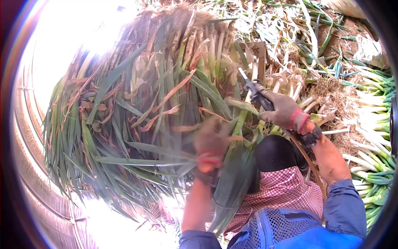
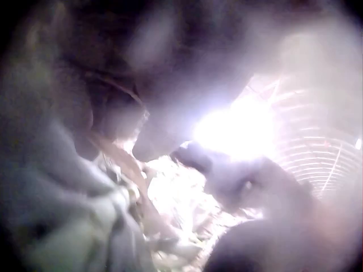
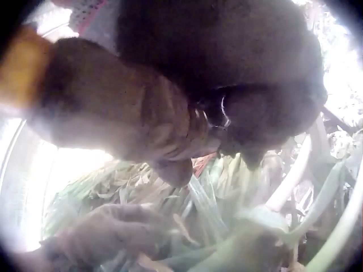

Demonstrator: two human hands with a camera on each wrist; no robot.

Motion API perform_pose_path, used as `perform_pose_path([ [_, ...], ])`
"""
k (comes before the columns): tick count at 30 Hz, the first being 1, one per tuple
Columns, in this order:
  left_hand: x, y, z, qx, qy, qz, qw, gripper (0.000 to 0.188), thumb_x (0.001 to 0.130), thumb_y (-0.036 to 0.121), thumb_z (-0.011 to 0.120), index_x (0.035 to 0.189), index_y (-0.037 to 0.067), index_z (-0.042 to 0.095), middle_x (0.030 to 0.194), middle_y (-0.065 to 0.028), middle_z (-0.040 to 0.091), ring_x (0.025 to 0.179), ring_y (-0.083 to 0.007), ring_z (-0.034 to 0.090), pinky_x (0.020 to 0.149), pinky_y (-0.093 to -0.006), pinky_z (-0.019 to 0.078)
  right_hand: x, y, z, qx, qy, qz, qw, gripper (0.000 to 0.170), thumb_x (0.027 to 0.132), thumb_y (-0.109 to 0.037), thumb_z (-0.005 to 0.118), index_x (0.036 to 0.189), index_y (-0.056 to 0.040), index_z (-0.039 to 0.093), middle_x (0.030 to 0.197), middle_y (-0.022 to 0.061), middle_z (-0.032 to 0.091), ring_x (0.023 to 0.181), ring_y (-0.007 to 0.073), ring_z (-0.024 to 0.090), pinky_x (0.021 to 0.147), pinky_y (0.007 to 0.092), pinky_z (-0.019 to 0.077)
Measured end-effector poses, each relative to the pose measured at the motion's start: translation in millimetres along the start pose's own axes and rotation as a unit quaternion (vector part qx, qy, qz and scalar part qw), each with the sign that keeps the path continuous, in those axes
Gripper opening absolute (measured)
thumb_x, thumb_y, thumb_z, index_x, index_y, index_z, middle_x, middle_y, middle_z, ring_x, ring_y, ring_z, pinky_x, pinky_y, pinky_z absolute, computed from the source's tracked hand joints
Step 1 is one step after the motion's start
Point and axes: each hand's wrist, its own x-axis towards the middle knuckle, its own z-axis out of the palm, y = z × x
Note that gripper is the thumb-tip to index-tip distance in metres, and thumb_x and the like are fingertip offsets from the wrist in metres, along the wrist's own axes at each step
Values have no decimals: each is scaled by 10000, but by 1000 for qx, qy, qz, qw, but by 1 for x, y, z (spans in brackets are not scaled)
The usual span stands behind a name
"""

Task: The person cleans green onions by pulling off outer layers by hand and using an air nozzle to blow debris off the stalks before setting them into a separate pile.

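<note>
My right hand (image 1: pixel 283 108), in a brownish work glove with a pink cuff, grips a black air blow gun (image 1: pixel 260 99) whose thin silver nozzle points up and left. A brown hose (image 1: pixel 309 157) runs down from beneath that wrist. My left hand (image 1: pixel 210 141), gloved the same way and motion-blurred, is among long green leaves beside a leek (image 1: pixel 239 124) lying over my lap. Whether its fingers hold a leaf I cannot tell. In the right wrist view the left hand (image 3: pixel 116 232) appears low, beneath the right glove (image 3: pixel 125 102). Glare and dark shapes fill most of the left wrist view.
A large heap of leeks (image 1: pixel 137 95) with dry brown leaves rises at the left. Whitish stalks with roots (image 1: pixel 298 89) lie beyond the right hand. Cleaned leeks (image 1: pixel 371 153) line the right edge. Leaf scraps cover the ground behind. A ribbed plastic wall (image 1: pixel 31 166) curves at far left.
</note>
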Motion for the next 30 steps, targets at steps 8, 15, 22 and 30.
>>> perform_pose_path([
  [8,117,-71,-58,409,193,-9,892,319,980,408,758,1070,102,745,1140,-133,783,951,-374,787,838,-497,617,-22,-14,32,35,-55,-70,995,946,894,-418,832,1712,-165,431,1237,271,728,1187,416,717,1081,457,535],
  [15,103,-43,-70,298,137,-7,945,255,945,308,750,1015,67,795,975,-189,797,945,-407,783,842,-515,604,-24,-32,21,76,-47,-112,990,947,887,-366,846,1706,-134,430,1436,254,677,1299,409,678,1127,441,511],
  [22,75,-37,-80,193,129,-17,973,207,949,246,761,959,45,811,898,-201,787,874,-395,787,815,-475,592,-31,-29,12,125,-61,-97,986,933,853,-293,851,1672,-73,462,1396,234,712,1260,374,710,1139,400,515],
  [30,29,-30,-76,162,161,18,973,159,936,145,794,857,16,745,810,-181,729,741,-383,730,692,-455,565,-25,-30,26,210,-95,-112,967,924,819,-199,849,1663,-72,495,1401,216,721,1245,298,727,1121,361,521],
])
